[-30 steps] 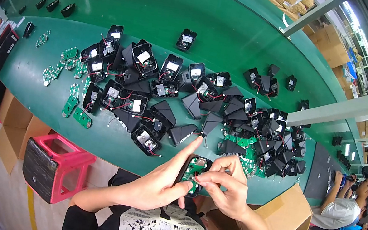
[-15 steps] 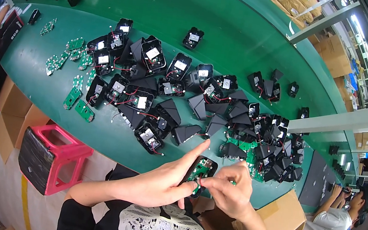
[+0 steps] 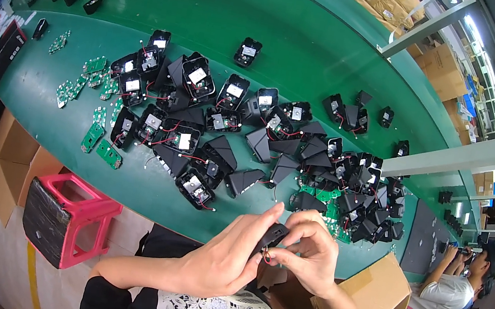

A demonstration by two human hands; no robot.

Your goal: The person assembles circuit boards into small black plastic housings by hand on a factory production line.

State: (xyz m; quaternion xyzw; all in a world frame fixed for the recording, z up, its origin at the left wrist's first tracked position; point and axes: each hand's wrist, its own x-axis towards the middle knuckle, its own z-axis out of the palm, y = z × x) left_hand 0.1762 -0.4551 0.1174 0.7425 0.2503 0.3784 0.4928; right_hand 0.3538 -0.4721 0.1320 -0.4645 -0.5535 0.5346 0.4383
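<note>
Fingers of the L hand (image 3: 214, 264) are clamped along the side of a small black moulded-plastic housing (image 3: 273, 236), held up nr the body, off the surface. R hand (image 3: 314, 256) has its forefinger & thumb bent in close at the other side, by thin red wires (image 3: 268, 259) at the lower end; can't tell if they pinch a wire or just press the housing.

Just changed: ½ s ago the green PCB inside faced up; now the housing is tipped, black outer wall showing, PCB out of sight. Means attn is prob. on the wire end rather than the PCB face.

Further out, on the smooth green surface (image 3: 45, 80): open black plastic shells w/ white labels (image 3: 195, 188) & red leads, mid; loose green PCBs (image 3: 109, 155), L; dense pile of black angular shells (image 3: 356, 204), R. Open brown cardboard carton (image 3: 369, 287) below R.
</note>
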